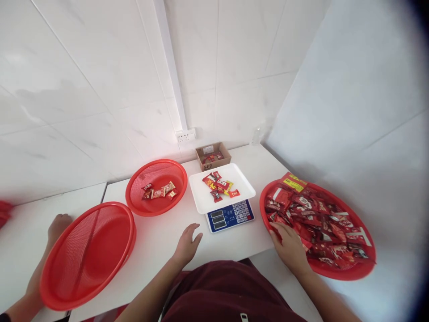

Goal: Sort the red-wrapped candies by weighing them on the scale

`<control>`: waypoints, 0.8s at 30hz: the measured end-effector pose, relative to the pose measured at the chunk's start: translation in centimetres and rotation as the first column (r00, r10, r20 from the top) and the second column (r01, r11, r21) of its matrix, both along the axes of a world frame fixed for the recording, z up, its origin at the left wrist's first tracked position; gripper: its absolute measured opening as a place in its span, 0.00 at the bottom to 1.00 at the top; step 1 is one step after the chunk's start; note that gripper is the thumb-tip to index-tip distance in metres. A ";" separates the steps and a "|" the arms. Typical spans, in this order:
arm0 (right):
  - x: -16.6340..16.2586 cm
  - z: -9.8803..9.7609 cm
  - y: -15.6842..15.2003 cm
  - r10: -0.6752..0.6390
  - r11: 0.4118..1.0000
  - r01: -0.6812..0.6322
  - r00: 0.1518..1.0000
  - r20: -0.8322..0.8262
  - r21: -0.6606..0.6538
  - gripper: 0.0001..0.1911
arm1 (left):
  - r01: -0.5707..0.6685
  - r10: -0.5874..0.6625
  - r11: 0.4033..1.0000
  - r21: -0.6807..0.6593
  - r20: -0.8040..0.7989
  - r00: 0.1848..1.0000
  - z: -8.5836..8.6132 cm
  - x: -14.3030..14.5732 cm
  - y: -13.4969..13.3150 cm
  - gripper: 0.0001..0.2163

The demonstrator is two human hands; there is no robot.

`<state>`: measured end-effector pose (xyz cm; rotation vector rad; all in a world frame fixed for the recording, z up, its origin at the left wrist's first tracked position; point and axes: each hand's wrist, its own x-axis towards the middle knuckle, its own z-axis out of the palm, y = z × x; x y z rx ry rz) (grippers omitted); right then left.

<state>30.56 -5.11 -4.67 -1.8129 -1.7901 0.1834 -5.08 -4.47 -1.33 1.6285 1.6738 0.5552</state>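
Observation:
My left hand (187,245) rests palm down on the white table (157,241), fingers loosely apart, holding nothing, just left of a blue-faced scale (230,215). The scale's white tray (204,197) carries several red and yellow candy packets (219,184). My right hand (288,247) lies palm down on the near-left part of a wide red basket (338,270). Its fingers stretch over the heap of red candy packets (318,219) there. I see nothing gripped in it.
A smaller red basket (156,167) with a few candies (159,191) stands behind to the left. Stacked red baskets (87,254) lean at the near left, with another person's hand (57,226) behind them. A small cardboard box (213,156) sits by the tiled wall.

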 end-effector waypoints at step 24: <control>-0.1 -3.0 -0.7 -0.046 0.995 0.025 0.970 0.238 0.093 0.15 | -0.177 0.353 0.870 0.461 -0.331 0.875 0.6 -7.1 7.1 0.20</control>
